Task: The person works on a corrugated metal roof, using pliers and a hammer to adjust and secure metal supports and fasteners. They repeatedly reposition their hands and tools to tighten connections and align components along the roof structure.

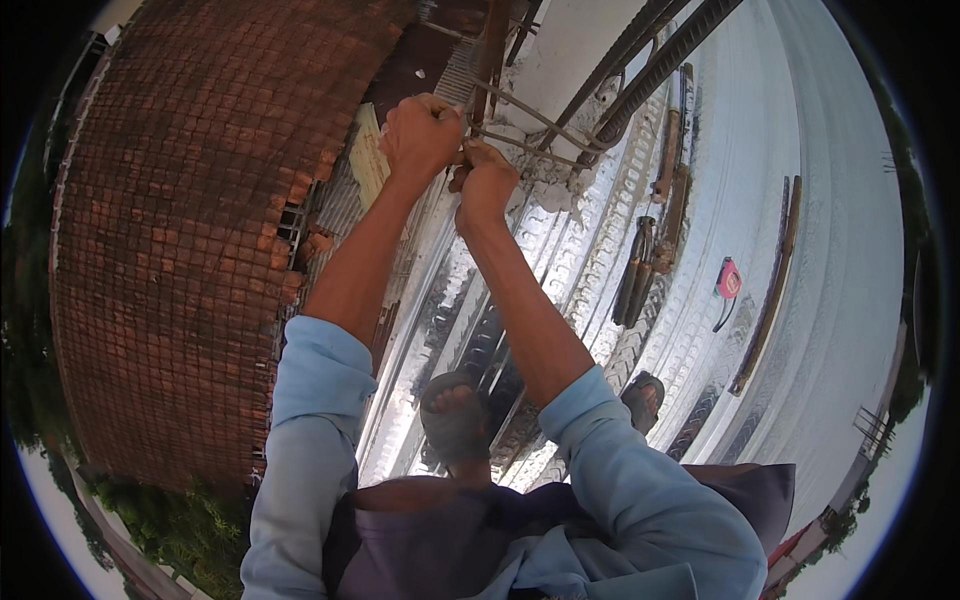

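My left hand (424,136) is closed in a fist beside the left corner of a bent steel stirrup (528,108). Just below and to its right, my right hand (487,182) has its fingers bent together close to the same corner. Whatever either hand grips is hidden or too thin to make out. The stirrup goes around upright ribbed rebars (668,62) and a rusty bar (491,50). Behind these stands a pale concrete column (565,62), with rough broken mortar (552,185) at its foot.
I stand in sandals on shiny ribbed metal sheeting (840,250). To the right lie pincers (634,272), a pink tape measure (729,279), a long rusty bar (768,290) and short steel pieces (676,180). A red tiled roof (190,230) slopes along the left, its edge broken.
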The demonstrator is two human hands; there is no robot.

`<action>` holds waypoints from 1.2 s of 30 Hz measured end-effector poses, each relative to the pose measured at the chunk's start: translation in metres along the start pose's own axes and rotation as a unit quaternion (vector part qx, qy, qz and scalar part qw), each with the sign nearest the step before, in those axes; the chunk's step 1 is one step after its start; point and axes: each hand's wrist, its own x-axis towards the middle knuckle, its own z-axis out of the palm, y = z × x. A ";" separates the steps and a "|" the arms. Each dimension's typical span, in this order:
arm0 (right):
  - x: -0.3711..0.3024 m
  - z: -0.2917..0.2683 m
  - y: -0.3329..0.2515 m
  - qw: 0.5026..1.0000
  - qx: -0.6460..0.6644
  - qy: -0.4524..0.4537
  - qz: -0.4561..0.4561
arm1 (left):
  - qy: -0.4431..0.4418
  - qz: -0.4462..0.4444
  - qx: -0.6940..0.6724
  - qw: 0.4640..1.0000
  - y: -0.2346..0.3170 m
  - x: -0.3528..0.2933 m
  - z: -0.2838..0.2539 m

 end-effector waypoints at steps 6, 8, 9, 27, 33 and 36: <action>0.001 0.000 0.020 0.997 0.079 0.010 -0.014 | 0.007 0.000 -0.083 0.997 -0.003 -0.024 0.005; 0.003 0.009 0.024 0.996 0.089 0.013 -0.025 | -0.003 0.066 -0.052 0.996 -0.005 -0.020 0.002; 0.003 0.013 0.026 0.996 0.088 0.008 -0.024 | -0.003 0.100 -0.042 0.994 -0.011 -0.016 0.003; -0.005 -0.002 -0.019 0.986 -0.125 -0.107 -0.011 | -0.313 -0.066 -0.117 0.940 -0.006 0.044 -0.020; -0.004 -0.010 -0.018 0.973 -0.186 -0.135 -0.014 | -0.379 -0.119 -0.137 0.908 -0.016 0.046 -0.028; -0.002 -0.011 -0.007 0.969 -0.208 -0.120 -0.057 | -0.352 -0.124 -0.160 0.914 -0.008 0.037 -0.026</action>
